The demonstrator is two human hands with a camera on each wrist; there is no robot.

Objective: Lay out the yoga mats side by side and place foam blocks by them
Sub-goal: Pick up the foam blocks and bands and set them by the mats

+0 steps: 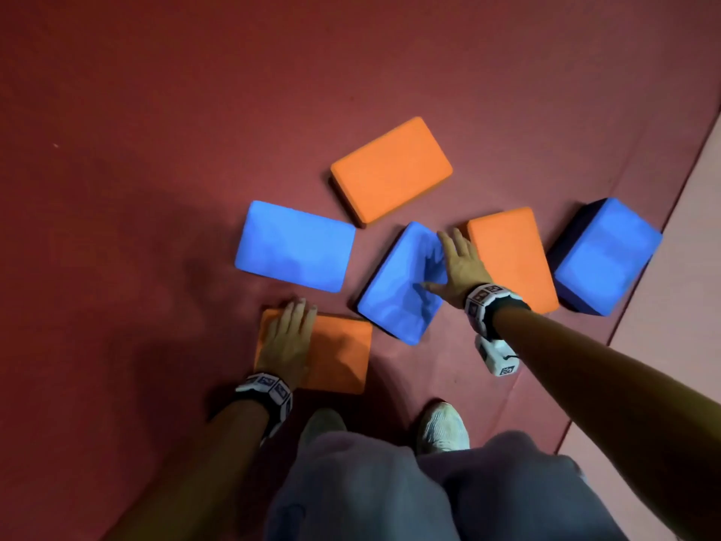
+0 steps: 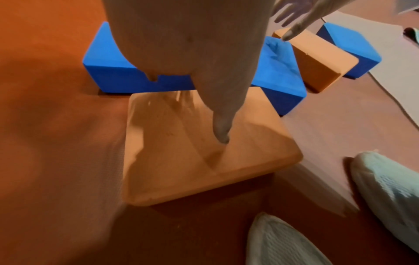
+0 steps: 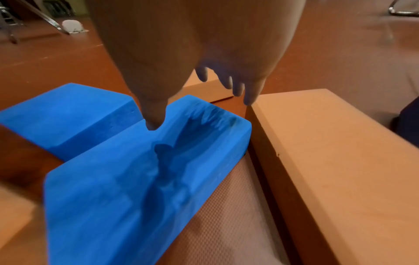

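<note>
Several foam blocks lie on a red mat (image 1: 156, 150). My left hand (image 1: 286, 337) lies flat on the nearest orange block (image 1: 339, 361), fingers straight and reaching its far edge; in the left wrist view the thumb (image 2: 221, 129) rests on the block's top (image 2: 181, 170). My right hand (image 1: 460, 263) spreads its fingers over the middle blue block (image 1: 398, 302), between it and an orange block (image 1: 515, 259). In the right wrist view the hand (image 3: 192, 44) casts a shadow on that blue block (image 3: 113, 188), thumb tip close to its top.
Another blue block (image 1: 292, 247) lies to the left, an orange one (image 1: 390, 169) farther off, and a blue one (image 1: 604, 255) at the right by the mat's edge. A paler mat (image 1: 682, 326) borders the right side. My shoes (image 1: 443, 427) stand just behind the blocks.
</note>
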